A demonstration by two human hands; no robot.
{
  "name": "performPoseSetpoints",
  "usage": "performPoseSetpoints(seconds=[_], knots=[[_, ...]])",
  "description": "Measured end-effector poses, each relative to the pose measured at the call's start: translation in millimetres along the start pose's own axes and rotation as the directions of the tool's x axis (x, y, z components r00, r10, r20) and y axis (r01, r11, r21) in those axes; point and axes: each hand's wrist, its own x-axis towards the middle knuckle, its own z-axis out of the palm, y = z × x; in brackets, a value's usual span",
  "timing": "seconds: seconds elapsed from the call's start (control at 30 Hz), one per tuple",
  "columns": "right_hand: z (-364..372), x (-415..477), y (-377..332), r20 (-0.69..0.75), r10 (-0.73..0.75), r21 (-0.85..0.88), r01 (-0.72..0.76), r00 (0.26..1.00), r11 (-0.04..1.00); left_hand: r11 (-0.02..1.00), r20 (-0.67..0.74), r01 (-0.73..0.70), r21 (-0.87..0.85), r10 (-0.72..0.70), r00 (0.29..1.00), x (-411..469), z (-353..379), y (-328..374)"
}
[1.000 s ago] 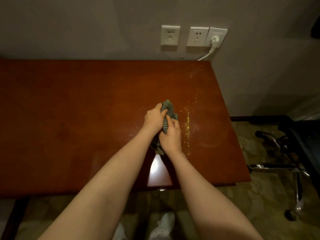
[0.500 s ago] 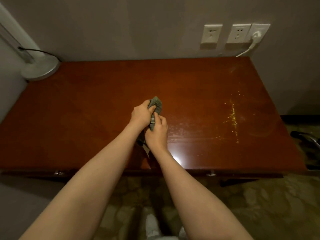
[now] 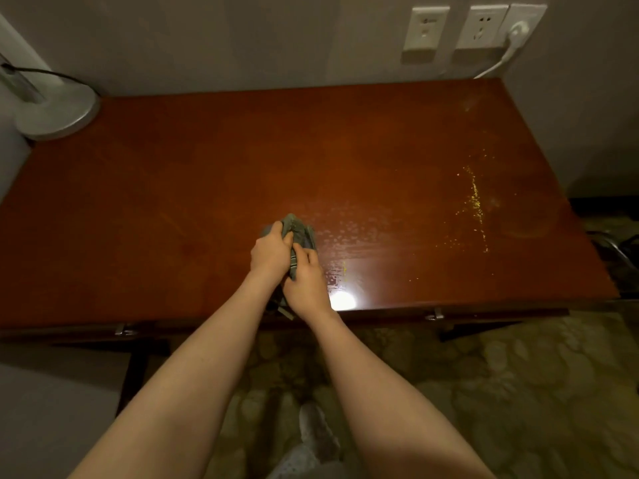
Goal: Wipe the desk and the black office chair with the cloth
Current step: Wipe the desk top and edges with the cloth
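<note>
This looks like a furnished room in a home or a hotel, set up as a small work corner. A long red-brown wooden counter (image 3: 173, 202) with a glossy top stands pushed against a plain grey wall (image 3: 242, 39). Two metal drawer handles (image 3: 435, 314) show on its near edge. On the wall at the far right sit white sockets (image 3: 425, 29), one with a white plug (image 3: 517, 31) and cable in it. A round grey lamp base (image 3: 57, 112) stands at the far left corner. Patterned carpet (image 3: 518, 392) covers the floor.
</note>
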Motion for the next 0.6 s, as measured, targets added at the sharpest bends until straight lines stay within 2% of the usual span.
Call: performPoseSetpoints(seconds=[0.2, 0.6], knots=[[-26.4, -0.1, 16.3, 0.012, -0.019, -0.003, 0.019, 1.000, 1.000, 0.998, -0.039, 0.050, -0.041, -0.052, 0.998, -5.0, 19.1, 20.3], [-166.1, -10.6, 99.4, -0.104, 0.029, -0.016, -0.031, 0.994, 0.999, 0.988, -0.015, -0.036, -0.149, 0.034, 0.999, -24.5, 103.8, 161.2]])
